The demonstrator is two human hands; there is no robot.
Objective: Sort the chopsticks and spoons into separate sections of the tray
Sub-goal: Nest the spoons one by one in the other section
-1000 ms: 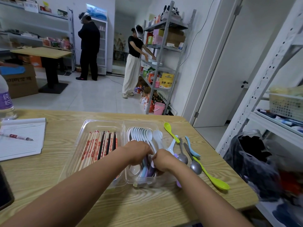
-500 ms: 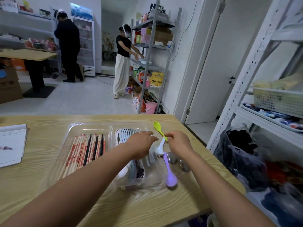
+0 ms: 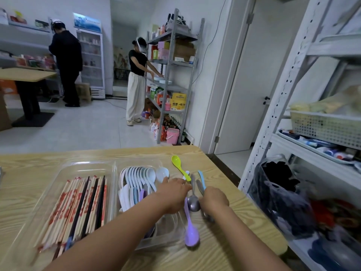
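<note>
Head view: tray holds chopsticks left, spoons right; hands' grip unclear.

The desk looks like pale wood with a strong grain and a matt face. The tray is clear, glossy plastic. The chopsticks look like bare wood, some in printed paper sleeves, a few dark. The purple spoon is smooth plastic; the grey spoon is shiny metal.
</note>
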